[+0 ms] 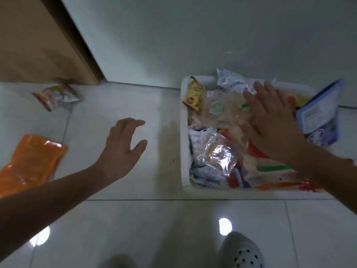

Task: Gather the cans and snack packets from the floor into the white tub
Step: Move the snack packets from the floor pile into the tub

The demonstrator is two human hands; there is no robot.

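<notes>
The white tub (184,136) stands on the floor at the right, heaped with several snack packets. My right hand (270,120) hovers flat over that heap, fingers spread, holding nothing; a clear packet (224,113) beneath it is blurred. My left hand (123,147) hangs open above the bare tiles left of the tub. An orange packet (31,163) lies on the floor at the far left. A small red and white packet (56,96) lies by the wooden door. No cans show.
A wooden door (38,39) and its frame stand at the upper left, with a pale wall behind the tub. A blue pouch (320,113) leans over the tub's right rim. My slippered foot (241,252) is at the bottom edge.
</notes>
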